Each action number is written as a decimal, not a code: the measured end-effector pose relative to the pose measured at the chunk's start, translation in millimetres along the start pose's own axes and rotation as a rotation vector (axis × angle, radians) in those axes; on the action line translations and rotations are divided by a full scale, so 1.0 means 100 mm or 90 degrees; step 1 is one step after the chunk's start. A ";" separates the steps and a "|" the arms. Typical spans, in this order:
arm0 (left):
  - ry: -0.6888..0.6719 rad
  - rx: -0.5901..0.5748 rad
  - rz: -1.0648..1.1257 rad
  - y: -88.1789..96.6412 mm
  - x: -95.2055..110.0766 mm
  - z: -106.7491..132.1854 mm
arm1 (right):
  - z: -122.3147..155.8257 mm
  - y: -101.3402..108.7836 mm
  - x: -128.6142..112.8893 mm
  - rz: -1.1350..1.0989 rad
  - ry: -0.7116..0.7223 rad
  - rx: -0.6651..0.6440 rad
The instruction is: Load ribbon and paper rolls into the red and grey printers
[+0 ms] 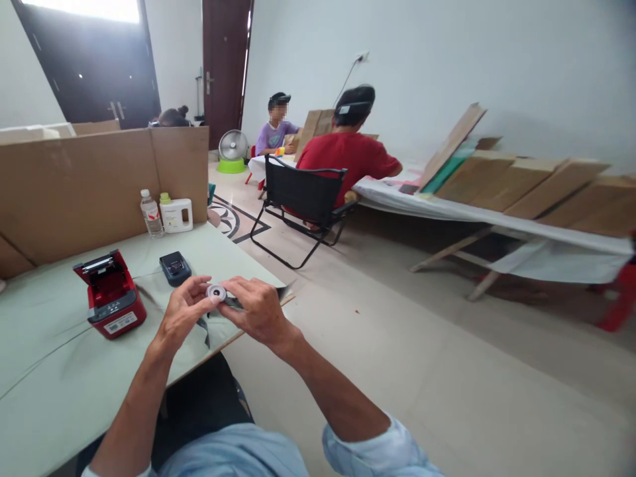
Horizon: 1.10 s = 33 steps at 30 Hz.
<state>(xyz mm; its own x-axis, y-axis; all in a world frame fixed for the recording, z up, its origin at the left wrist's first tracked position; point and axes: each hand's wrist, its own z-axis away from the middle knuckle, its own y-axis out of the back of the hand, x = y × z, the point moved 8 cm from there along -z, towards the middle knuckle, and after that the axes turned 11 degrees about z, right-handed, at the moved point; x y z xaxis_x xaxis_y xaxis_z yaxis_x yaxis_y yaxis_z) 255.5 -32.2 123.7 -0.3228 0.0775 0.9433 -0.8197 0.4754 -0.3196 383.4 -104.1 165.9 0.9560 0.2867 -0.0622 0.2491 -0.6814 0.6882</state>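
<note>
A small whitish paper roll (215, 293) with a dark hole at its centre is held over the table's right edge, its round end facing me. My left hand (181, 306) pinches it from the left with thumb and fingers. On the other side my right hand (259, 310) closes round it too. A dark, thin strip (284, 290) sticks out past my right hand, and more of it hangs below the roll. Just left of my hands stands a red label printer (118, 315) with its lid up. Behind them lies a small dark portable device (175, 267).
A clear bottle (152, 215) and a white jug (177, 215) stand by a cardboard partition (99, 189). To the right, a person in red sits on a black folding chair (304, 192) at a long table (561, 242) bearing cardboard pieces. Another person sits farther back near a fan (232, 144).
</note>
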 end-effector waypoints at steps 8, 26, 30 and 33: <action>0.006 0.086 0.111 0.48 -0.12 0.98 | 0.41 -0.03 -0.82 -0.110 0.055 -0.308; -0.023 0.231 0.188 1.13 -0.21 1.86 | 0.63 -0.53 -1.71 -0.350 -0.006 -0.144; -0.031 0.246 0.185 1.16 -0.23 1.89 | 0.62 -0.53 -1.77 -0.414 0.026 -0.142; -0.035 0.253 0.168 1.16 -0.18 1.90 | 0.58 -0.51 -1.78 -0.427 0.028 -0.149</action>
<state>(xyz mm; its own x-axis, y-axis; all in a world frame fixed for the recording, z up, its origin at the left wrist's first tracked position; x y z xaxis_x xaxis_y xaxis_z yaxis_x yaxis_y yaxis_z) 76.2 -145.3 52.9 -0.5598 0.0989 0.8227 -0.8205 0.0723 -0.5670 209.2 -159.3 99.7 0.5994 0.6244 -0.5008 0.7373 -0.1871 0.6492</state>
